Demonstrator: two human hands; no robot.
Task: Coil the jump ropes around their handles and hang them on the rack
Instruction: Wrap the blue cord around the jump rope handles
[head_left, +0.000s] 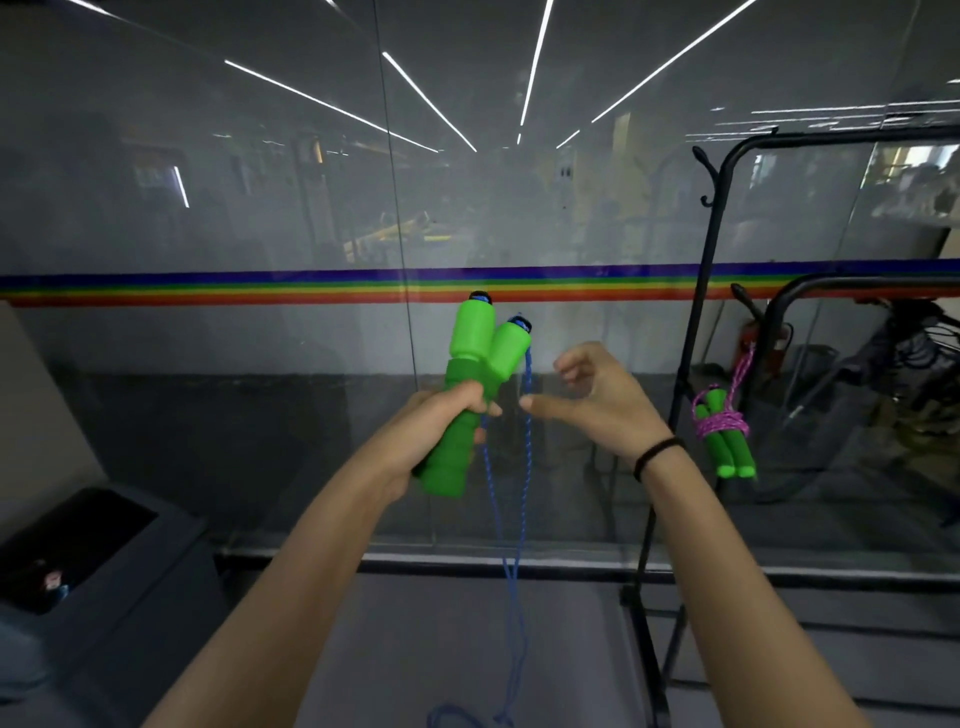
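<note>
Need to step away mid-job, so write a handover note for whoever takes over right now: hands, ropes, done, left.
Left hand: grips both green handles together.
Right hand: open, holding nothing, thumb beside the blue rope.
Blue rope: uncoiled, hangs from the handles toward the floor.
Done: purple rope, coiled around its handles, hangs on the rack.
Left: coil the blue rope around its handles, hang it on the rack.

Bare left hand (441, 418), bare right hand (597, 400), both forearms (311, 561) uncovered as far as the frame's lower edge, thin black band (657, 456) round the right wrist
</note>
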